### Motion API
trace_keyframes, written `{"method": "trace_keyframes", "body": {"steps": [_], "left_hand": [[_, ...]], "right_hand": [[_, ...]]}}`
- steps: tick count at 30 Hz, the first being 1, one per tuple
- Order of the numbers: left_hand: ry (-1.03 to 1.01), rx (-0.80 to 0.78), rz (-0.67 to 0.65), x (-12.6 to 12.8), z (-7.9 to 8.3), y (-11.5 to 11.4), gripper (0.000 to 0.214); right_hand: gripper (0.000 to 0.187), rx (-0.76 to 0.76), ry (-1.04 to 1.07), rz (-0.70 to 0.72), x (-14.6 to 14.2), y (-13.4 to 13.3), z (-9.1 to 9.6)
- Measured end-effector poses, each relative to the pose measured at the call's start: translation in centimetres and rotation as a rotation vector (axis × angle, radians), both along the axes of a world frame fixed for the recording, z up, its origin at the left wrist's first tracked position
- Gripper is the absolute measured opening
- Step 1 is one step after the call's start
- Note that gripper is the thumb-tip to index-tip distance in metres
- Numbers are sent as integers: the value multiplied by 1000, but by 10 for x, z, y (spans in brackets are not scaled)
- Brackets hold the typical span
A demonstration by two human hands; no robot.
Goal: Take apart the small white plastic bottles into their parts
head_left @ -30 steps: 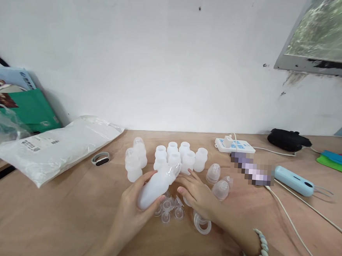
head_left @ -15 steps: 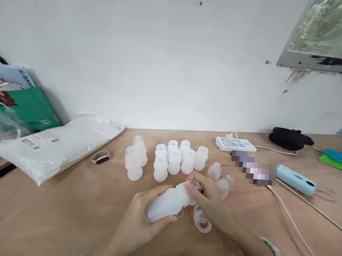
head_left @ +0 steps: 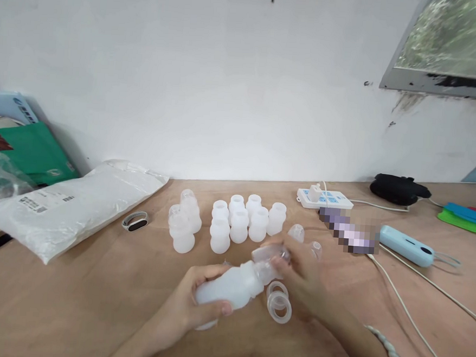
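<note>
My left hand [head_left: 188, 300] is wrapped round a frosted white baby bottle [head_left: 228, 286], held tilted with its top toward the right. A translucent teat and collar [head_left: 262, 272] sit at its upper end. In my right hand [head_left: 297, 264] is a clear domed cap [head_left: 271, 252], its wide open side facing left, beside the bottle's top. Whether the cap touches the teat I cannot tell. Two more clear caps [head_left: 296, 233] stand beyond my right hand. Below it, clear rings [head_left: 280, 317] lie overlapping on the table.
Several frosted bottles [head_left: 239, 226] without tops stand in a group behind my hands. Two capped bottles [head_left: 183, 241] are left of them. Farther left lie a wristband [head_left: 135, 221] and a white plastic parcel [head_left: 85, 206]. A power strip [head_left: 334, 200], cables and a blue device [head_left: 406, 247] are right.
My right hand has moved from the bottle's top and taken a clear cap from the right, bringing it beside the teat. My left hand still holds the bottle, now slightly farther left.
</note>
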State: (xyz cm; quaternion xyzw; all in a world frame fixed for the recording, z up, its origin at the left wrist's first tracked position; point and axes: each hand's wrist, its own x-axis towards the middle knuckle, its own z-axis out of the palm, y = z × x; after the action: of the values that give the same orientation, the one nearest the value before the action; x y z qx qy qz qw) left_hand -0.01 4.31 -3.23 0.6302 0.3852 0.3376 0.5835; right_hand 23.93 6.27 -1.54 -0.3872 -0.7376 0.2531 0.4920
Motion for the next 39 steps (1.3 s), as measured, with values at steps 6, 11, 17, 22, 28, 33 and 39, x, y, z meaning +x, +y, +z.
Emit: {"method": "trace_keyframes", "body": {"steps": [6,11,17,22,28,33,39], "left_hand": [[80,284,160,3,-4,-1,45],[7,263,208,2,1,6,51],[19,248,217,2,0,8,54],[35,281,224,3,3,5,48],[154,429,289,6,6,2,43],[382,730,357,5,-9,-3,52],[440,952,342,3,-26,-8,49]], "right_hand": [[34,66,50,-553,40,22,17],[36,-117,-634,-921,83,38,27],[29,-431,-927,-674,98,46,12],[39,-390,-866,-596,94,44,9],[32,-100,-533,-531,62,33,13],[37,-302,-200,160,4,-1,6],[22,-424,-29,63,-28,-24,0]]}}
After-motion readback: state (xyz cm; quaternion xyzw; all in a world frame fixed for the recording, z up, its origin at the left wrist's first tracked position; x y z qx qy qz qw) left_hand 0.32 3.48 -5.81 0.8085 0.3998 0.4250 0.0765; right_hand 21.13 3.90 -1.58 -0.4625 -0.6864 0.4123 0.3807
